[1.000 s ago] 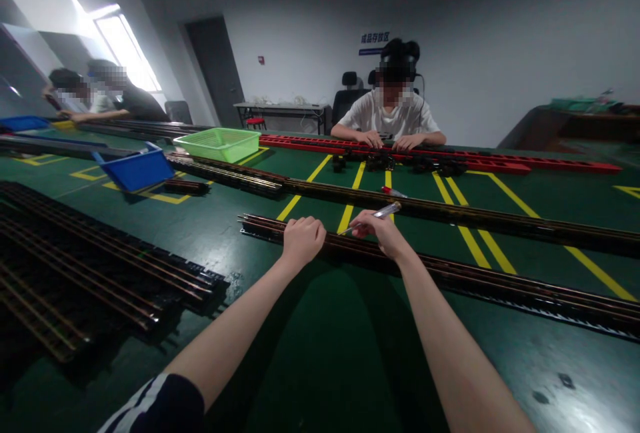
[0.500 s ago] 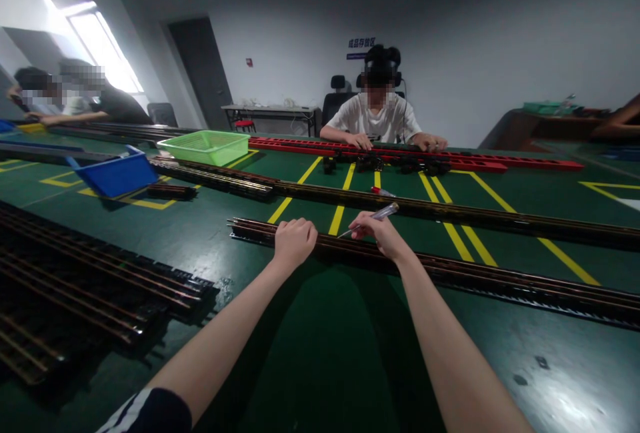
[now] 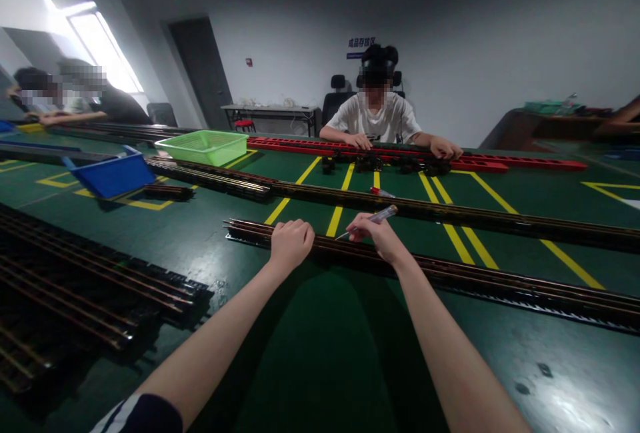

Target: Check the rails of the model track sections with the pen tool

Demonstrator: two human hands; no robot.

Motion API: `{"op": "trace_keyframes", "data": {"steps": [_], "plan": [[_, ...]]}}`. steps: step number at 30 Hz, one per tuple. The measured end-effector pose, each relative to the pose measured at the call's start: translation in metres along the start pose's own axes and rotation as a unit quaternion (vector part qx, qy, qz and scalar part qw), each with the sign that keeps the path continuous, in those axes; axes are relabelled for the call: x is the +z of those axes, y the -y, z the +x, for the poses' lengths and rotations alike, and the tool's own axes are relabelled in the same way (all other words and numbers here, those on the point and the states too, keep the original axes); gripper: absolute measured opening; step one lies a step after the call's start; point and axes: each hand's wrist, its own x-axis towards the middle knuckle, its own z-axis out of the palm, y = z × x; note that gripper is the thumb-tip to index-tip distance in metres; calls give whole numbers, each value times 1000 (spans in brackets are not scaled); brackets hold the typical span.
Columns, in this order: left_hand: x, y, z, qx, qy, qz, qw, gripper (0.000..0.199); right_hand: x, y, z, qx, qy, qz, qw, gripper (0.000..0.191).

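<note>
A long dark strip with copper-coloured rods lies across the green table in front of me. My left hand is closed around the strip near its left end; the fingertips are hidden behind it. In my right hand is a screwdriver with a clear handle, gripped between thumb and fingers. Its thin shaft points down and left, and the tip is at the strip just right of my left hand. Whether the tip touches a screw is too small to tell.
Several similar strips lie at the left. Beyond my hands runs another long strip. A blue bin and a green basket stand at back left. Across the table, a person handles red rails.
Both my hands and the strip appear shifted slightly left, with the screwdriver still at the strip. The right hand of the person opposite has moved to the picture's right along the rails.
</note>
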Motion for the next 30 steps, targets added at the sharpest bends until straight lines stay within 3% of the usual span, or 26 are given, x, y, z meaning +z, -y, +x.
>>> {"op": "trace_keyframes", "data": {"steps": [17, 30], "plan": [[0, 1, 0, 0, 5, -8, 1000, 37, -2, -3, 1, -31, -55, 11, 998, 22], [-1, 0, 0, -2, 5, 6, 1000, 36, 0, -4, 1, -18, -68, -24, 997, 38]]}}
